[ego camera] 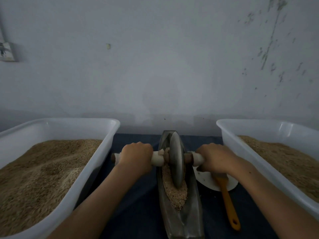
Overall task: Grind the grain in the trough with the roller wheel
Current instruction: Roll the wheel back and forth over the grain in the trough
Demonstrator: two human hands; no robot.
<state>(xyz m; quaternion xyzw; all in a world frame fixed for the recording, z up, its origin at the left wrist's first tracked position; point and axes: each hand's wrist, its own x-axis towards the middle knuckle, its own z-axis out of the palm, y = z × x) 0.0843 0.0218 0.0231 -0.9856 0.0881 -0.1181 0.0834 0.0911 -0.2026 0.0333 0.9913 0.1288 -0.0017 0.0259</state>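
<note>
Roller wheel [176, 159]: grey metal disc, standing upright on edge in the trough [179, 219], its lower rim sunk in the grain [174, 192]. Trough: narrow, boat-shaped, dull grey metal, lying lengthwise on the dark blue worktop [138, 195] between two tubs. Grain inside is pale tan and coarse, heaped along the middle and near part. An axle runs through the wheel, wrapped in white cloth on both sides. Left hand [136, 155] grips the left handle, fingers curled over it; right hand [214, 158] grips the right handle likewise. White tub [96, 163] at left and white tub [245, 152] at right both hold brown grain. An orange-handled spatula [228, 204] lies on a white plate [207, 181] just right of the trough
</note>
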